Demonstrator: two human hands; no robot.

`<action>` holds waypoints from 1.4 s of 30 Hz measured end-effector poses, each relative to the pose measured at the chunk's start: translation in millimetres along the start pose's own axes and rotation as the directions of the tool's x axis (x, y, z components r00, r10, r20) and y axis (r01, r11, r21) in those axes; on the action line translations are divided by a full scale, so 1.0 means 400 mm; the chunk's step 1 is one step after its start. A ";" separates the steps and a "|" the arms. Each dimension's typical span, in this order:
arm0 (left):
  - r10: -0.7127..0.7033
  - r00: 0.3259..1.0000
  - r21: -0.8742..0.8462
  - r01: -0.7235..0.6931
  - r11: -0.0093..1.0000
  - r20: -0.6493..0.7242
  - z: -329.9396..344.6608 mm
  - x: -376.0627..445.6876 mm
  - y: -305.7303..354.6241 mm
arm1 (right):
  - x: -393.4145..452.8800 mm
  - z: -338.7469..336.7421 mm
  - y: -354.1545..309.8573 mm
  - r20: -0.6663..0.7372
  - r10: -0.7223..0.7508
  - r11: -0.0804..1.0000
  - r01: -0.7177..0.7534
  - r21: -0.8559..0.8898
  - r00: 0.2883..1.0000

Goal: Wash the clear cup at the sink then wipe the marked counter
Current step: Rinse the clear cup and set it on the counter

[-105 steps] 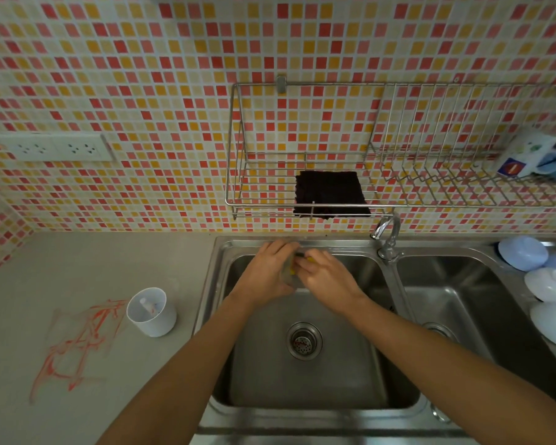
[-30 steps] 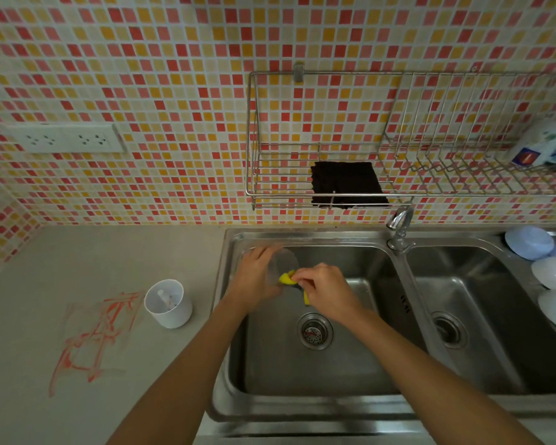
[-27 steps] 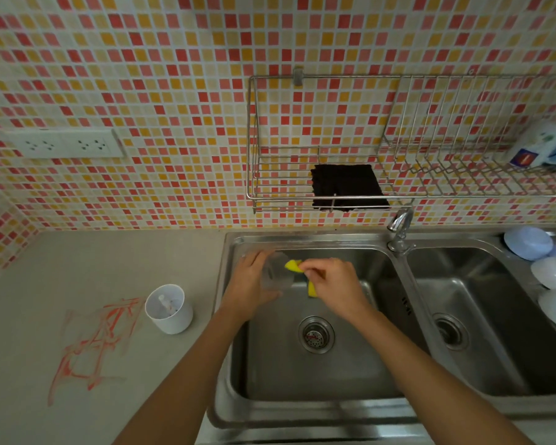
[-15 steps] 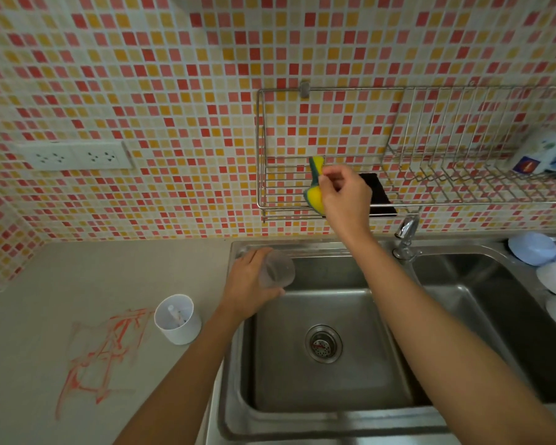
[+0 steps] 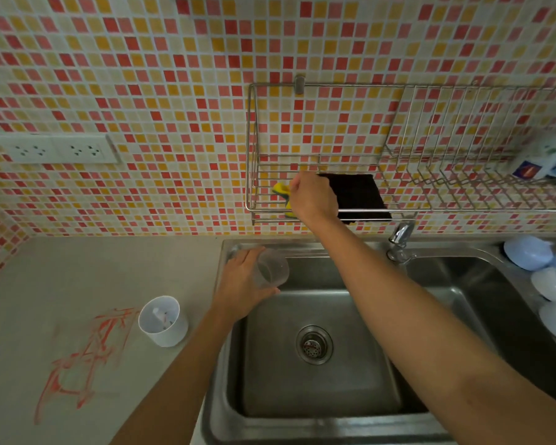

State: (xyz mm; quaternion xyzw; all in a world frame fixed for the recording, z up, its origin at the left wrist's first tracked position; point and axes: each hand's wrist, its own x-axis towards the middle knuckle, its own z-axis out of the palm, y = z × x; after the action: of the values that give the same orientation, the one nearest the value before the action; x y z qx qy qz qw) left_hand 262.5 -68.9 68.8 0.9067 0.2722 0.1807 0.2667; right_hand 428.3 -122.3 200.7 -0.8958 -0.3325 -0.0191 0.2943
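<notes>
Apparently the scrubbing is over: the right hand (image 5: 313,197) pinches the yellow sponge (image 5: 281,191) into the wire rack (image 5: 398,211), while the left hand (image 5: 243,284) cups the clear cup (image 5: 272,268) over the sink (image 5: 318,380) (rinsed? hard to tell). Red counter marks (image 5: 81,358) remain unwiped.

Red-yellow mosaic wall (image 5: 142,75), black cloth (image 5: 360,197), yellow sponge (image 5: 281,191), white cup (image 5: 162,321).
</notes>
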 end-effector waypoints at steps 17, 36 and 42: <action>-0.010 0.979 -0.148 0.041 0.988 0.204 0.297 0.099 0.303 | -0.166 0.014 0.807 -0.071 0.285 0.934 -0.260 0.245 0.956; -0.137 0.972 -0.150 0.166 0.975 0.191 0.455 0.228 0.451 | -0.033 0.150 0.961 0.267 -0.207 0.974 0.225 -0.039 0.941; -0.230 0.964 -0.138 0.248 0.959 0.134 0.453 0.214 0.451 | -0.021 0.149 0.954 0.254 -0.158 0.987 0.143 0.077 0.954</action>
State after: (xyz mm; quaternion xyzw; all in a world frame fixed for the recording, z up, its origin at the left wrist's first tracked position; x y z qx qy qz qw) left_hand 487.2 -216.2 45.9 0.8530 0.3490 0.1140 0.3710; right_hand 643.8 -326.1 -46.8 -0.8539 -0.4356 0.0856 0.2717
